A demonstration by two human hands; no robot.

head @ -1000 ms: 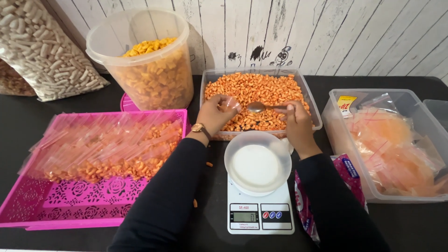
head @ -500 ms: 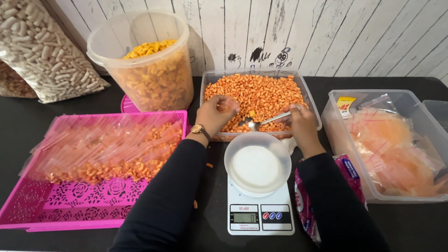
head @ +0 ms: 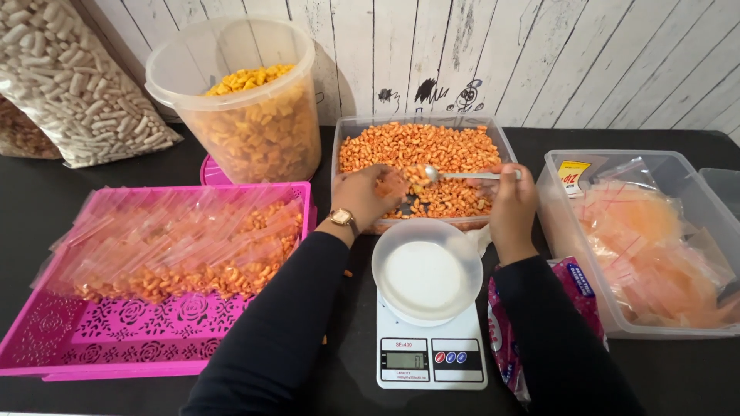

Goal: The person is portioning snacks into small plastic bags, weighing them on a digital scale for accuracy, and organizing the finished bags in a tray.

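My left hand (head: 362, 194) holds a small clear plastic bag (head: 389, 183) open over the clear tub of orange snack pieces (head: 451, 146). My right hand (head: 512, 196) grips a metal spoon (head: 462, 175) level, its bowl heaped with orange pieces right at the bag's mouth. A watch sits on my left wrist. In front of the tub, an empty white bowl (head: 426, 270) rests on a white digital kitchen scale (head: 430, 356).
A pink perforated tray (head: 131, 339) at the left holds several filled bags. Behind it stand a round tub of yellow snacks (head: 250, 115) and a big bag of white puffs (head: 73, 85). At the right, a clear bin (head: 555, 208) holds empty bags; a printed packet (head: 574, 281) lies beside the scale.
The spoon dipped down into the orange pieces, then came back up loaded and level toward the bag. My left hand shifted slightly right and down with the bag.
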